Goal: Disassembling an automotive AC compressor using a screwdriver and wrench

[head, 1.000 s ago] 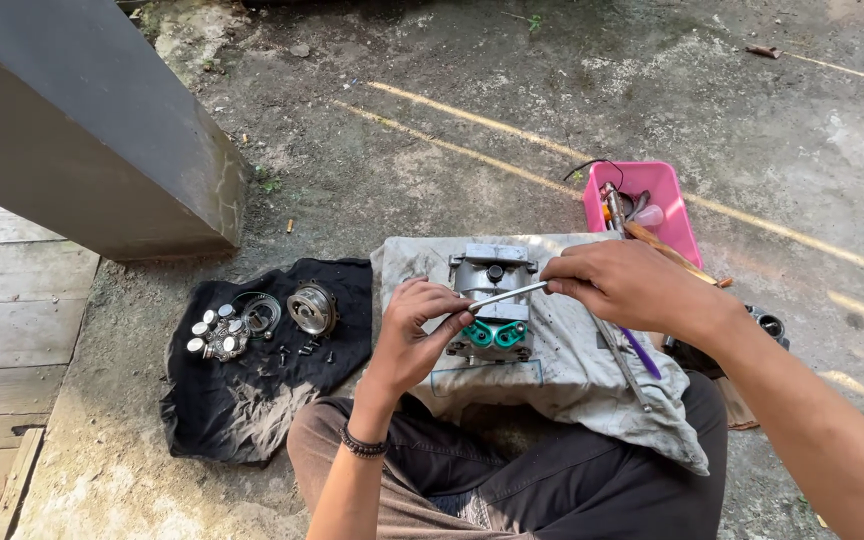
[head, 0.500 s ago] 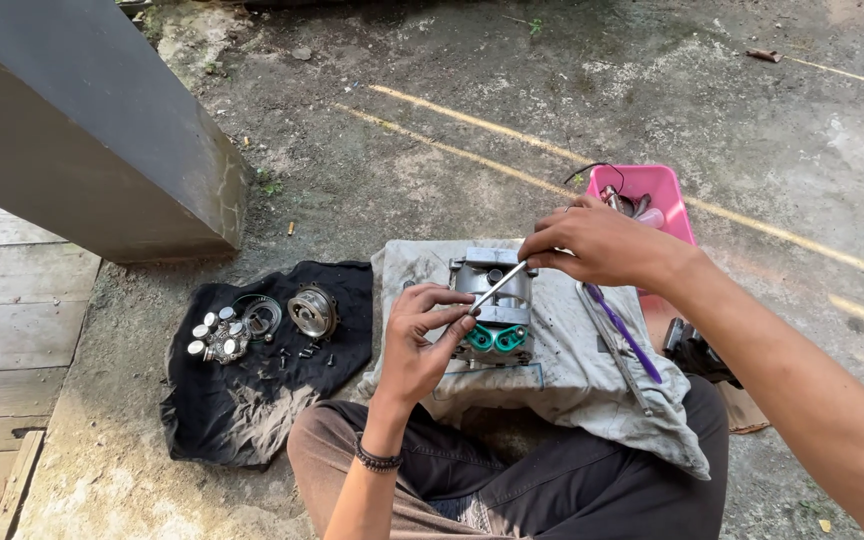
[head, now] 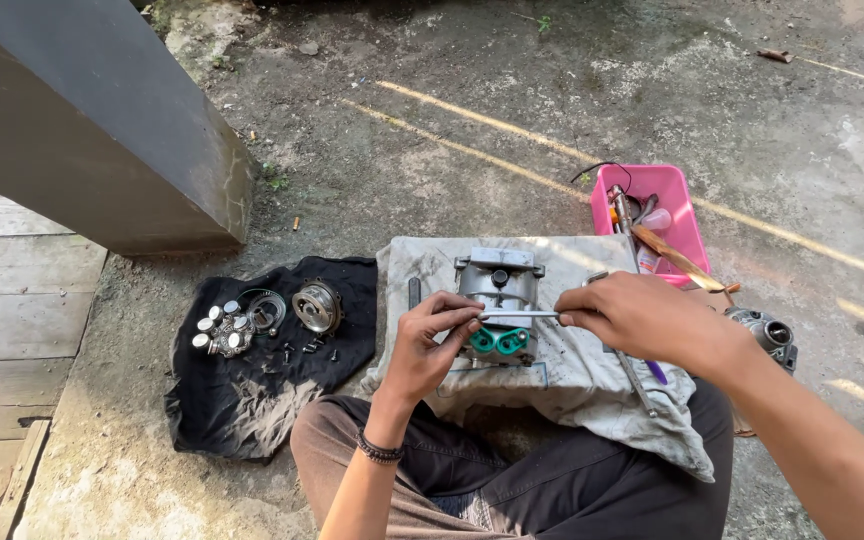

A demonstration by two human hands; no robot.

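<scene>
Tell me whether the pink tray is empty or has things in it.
Not empty. The pink tray on the ground holds several tools, with long handles sticking out past its rim toward the right hand.

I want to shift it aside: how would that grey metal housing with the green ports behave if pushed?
The metal housing looks like solid cast metal, so probably heavy and stiff. Its blocky body seems unlikely to roll. Resting on the loose grey cloth, it may drag the fabric along.
</scene>
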